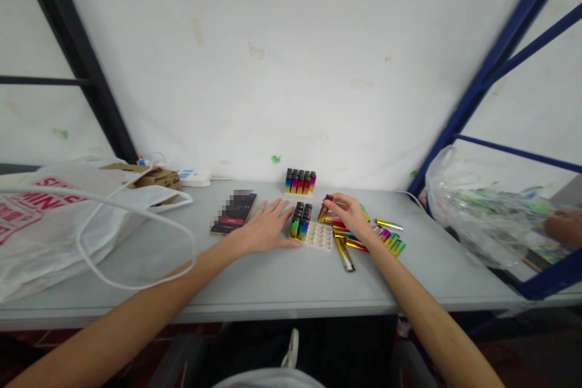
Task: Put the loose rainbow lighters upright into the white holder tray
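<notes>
A white tray with round holes [322, 236] lies on the table, its left part filled with several upright black-topped lighters [299, 225]. My left hand [268, 227] rests beside the tray's left side, fingers stretched and apart, with nothing in it. Between the fingertips of my right hand [348, 211], just beyond the tray's right side, is a lighter [324, 211] with a red and gold body, held tilted. Under and around that hand lies a loose heap of shiny coloured lighters [357, 245], partly hidden by the hand and wrist.
A second tray of upright lighters [300, 183] stands by the wall. Left of my left hand lies a phone [236, 212]. A white plastic bag [50, 218], cardboard box [159, 179] and white cable [136, 285] fill the left; a clear plastic bag [477, 212] and another person's hand [564, 227] are at right.
</notes>
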### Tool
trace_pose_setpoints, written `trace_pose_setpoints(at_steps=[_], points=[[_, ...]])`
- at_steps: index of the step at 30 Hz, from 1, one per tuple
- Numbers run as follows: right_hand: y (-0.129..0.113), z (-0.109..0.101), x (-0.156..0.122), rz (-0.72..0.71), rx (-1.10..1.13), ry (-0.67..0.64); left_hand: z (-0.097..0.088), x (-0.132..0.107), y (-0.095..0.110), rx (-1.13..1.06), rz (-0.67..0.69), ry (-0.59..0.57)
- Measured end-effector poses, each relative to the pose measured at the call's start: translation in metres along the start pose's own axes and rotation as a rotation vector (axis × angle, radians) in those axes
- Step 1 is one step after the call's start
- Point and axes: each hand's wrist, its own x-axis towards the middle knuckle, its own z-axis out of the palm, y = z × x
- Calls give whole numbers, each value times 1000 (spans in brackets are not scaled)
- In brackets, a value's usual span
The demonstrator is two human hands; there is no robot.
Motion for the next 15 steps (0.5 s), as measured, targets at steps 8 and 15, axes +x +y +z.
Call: trace_pose_setpoints(at_steps=[8,15], points=[[-5,6,-4,-2,29,-55,6,11,-7,-370,135,4],[-3,16,-10,-35,-58,-183,4,11,-6,-425,99,16]])
